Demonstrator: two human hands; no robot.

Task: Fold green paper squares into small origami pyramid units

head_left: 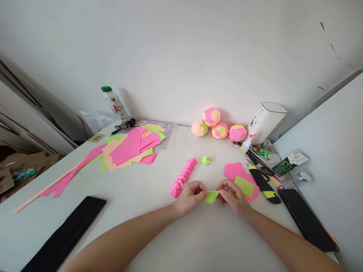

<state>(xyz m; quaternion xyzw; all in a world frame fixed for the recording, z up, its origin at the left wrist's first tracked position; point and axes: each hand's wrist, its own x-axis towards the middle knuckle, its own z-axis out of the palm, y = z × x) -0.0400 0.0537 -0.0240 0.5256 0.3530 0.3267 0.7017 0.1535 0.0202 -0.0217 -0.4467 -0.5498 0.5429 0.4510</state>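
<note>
Between my two hands is a small piece of green paper (211, 197), partly folded, its top edge stretched between my fingertips. My left hand (190, 198) pinches its left corner, and my right hand (231, 194) pinches the right corner. Just beyond my left hand a row of pink folded paper pieces (185, 173) runs away from me. A single green folded piece (205, 160) sits to the right of that row's far end. Beside my right hand lie pink paper pieces (235, 170) with a green paper sheet (244, 186) on top.
Faceted paper balls (211, 116) are stacked against the wall. A large pile of coloured paper (127, 149) and a white bottle (116, 105) are at left. A black slab (68, 234) lies front left. A cutter (265, 185), a black phone (307, 219) and a white container (266, 121) are at right.
</note>
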